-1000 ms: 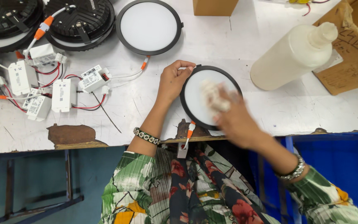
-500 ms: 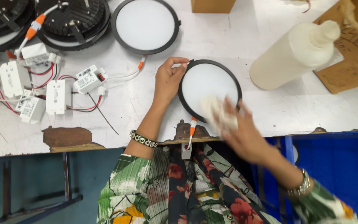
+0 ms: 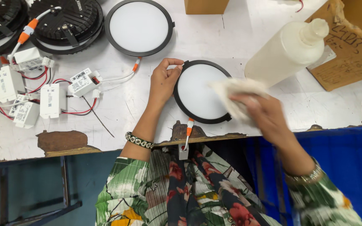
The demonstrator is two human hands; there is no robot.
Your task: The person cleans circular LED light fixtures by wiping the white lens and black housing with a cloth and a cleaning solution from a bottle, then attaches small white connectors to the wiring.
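Observation:
A round black-rimmed light panel (image 3: 197,94) with a white face lies near the table's front edge. My left hand (image 3: 163,80) holds its left rim with fingers and thumb. My right hand (image 3: 261,112) grips a white cloth (image 3: 236,93) and presses it on the panel's right side; the hand is motion-blurred. A short lead with an orange connector (image 3: 188,130) hangs from the panel over the table edge.
A second round panel (image 3: 139,27) lies behind. Black lamp housings (image 3: 70,19) sit at the back left, with several white driver boxes (image 3: 52,100) and wires. A white plastic bottle (image 3: 288,50) lies right, beside cardboard (image 3: 348,50). A blue bin (image 3: 344,167) stands below.
My right hand has swept the cloth across the panel, from its middle down to the lower right and now up to the right side. My left hand keeps holding the rim.

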